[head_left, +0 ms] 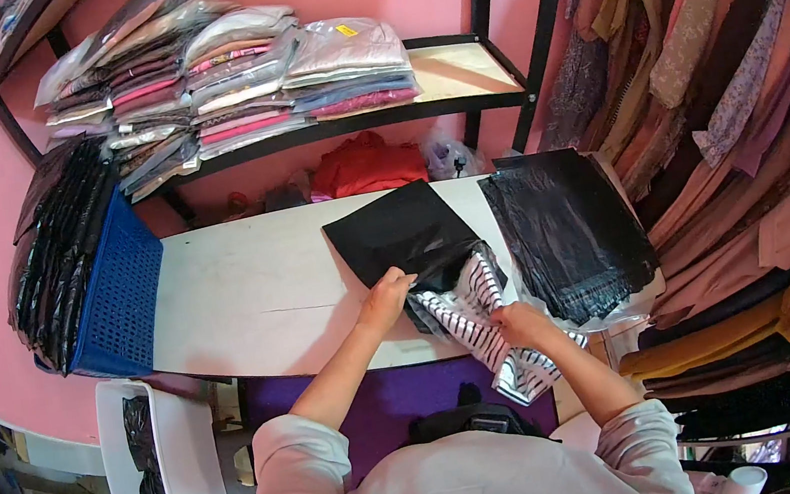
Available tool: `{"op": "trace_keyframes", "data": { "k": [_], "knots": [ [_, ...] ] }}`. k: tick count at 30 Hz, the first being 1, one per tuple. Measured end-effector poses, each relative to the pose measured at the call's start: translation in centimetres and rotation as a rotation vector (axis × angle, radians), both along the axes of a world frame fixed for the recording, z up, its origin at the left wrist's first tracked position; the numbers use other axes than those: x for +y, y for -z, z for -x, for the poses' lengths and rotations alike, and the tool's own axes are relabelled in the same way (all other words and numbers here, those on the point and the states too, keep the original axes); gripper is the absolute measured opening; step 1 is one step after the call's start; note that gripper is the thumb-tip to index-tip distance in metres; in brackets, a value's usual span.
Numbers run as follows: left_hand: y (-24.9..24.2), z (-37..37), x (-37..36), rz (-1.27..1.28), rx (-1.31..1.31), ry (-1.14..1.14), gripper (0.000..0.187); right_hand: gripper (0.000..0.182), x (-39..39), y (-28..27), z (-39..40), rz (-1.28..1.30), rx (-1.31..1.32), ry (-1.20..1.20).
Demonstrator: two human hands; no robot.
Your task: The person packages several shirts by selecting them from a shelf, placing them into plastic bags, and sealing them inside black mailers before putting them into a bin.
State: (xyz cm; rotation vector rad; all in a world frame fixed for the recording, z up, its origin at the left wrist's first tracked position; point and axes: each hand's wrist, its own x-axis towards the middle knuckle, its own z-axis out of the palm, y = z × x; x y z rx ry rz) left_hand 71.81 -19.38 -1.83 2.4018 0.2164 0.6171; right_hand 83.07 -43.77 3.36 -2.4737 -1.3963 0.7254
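Note:
My left hand (390, 298) is closed on the edge of a black plastic bag (409, 235), which lies at an angle on the white table (238, 279). A striped black-and-white garment (472, 327) sits partly inside the bag's opening, and its lower end hangs over the table's front edge. The fingers of my right hand (523, 325) are wrapped round the garment. Just to the right lies a stack of flat black plastic bags (569, 228), with clear plastic under its lower edge.
Bagged clothes (241, 87) are piled on a black-framed shelf (461, 71) behind the table. A blue basket (114, 297) with black packages stands at the left, above a white bin (194, 467). Garments (709, 112) hang along the right side.

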Motion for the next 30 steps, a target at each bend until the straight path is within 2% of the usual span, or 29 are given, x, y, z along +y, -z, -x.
{"op": "trace_keyframes", "data": {
  "k": [2, 6, 8, 9, 11, 15, 18, 19, 23, 25, 26, 28, 30],
  "knots": [
    [0.0, -0.2, 0.0, 0.008, 0.058, 0.025, 0.014, 0.031, 0.5, -0.2, 0.2, 0.063, -0.102, -0.029],
    [-1.2, -0.9, -0.3, 0.089, 0.019, 0.066, 0.013, 0.032, 1.8, 0.5, 0.6, 0.034, -0.078, -0.050],
    [-1.3, -1.1, -0.2, -0.073, 0.005, 0.072, 0.013, 0.032, 2.5, 0.4, 0.9, 0.020, -0.060, -0.029],
    [-1.4, -1.0, -0.1, -0.071, 0.003, 0.070, 0.013, 0.033, 2.7, 0.2, 1.1, 0.004, -0.065, -0.008],
    [-1.4, -0.6, 0.0, -0.203, 0.005, 0.091, 0.020, 0.032, 3.1, 0.5, 1.3, -0.051, -0.072, 0.041],
    [-0.6, 0.2, -0.2, -0.312, -0.064, 0.158, 0.033, 0.025, 4.6, 1.9, 1.6, -0.079, -0.095, 0.057],
    [-0.2, 0.2, -0.3, -0.268, -0.089, 0.100, 0.030, 0.024, 6.1, 1.7, 2.4, -0.091, -0.100, 0.058],
    [-0.1, 0.3, -0.3, -0.266, -0.086, 0.098, 0.030, 0.018, 6.4, 2.7, 2.3, -0.102, -0.089, 0.061],
    [1.2, 1.8, 0.2, -0.266, -0.052, 0.008, 0.030, 0.020, 6.6, 4.7, 1.7, -0.170, -0.040, 0.083],
    [2.5, 2.8, 0.4, -0.221, 0.024, -0.046, 0.029, 0.042, 5.5, 4.5, 1.1, -0.324, 0.123, 0.023],
    [2.9, 3.2, 0.5, -0.220, 0.025, -0.052, 0.029, 0.042, 5.2, 5.6, 0.6, -0.323, 0.124, 0.017],
    [4.0, 3.9, 0.8, -0.263, 0.067, -0.149, 0.030, 0.070, 5.0, 7.7, -0.2, -0.621, 0.085, 0.171],
    [5.3, 4.1, 1.4, -0.234, 0.050, -0.168, 0.029, 0.076, 4.6, 8.8, -1.5, -0.594, 0.170, 0.254]
  ]
}}
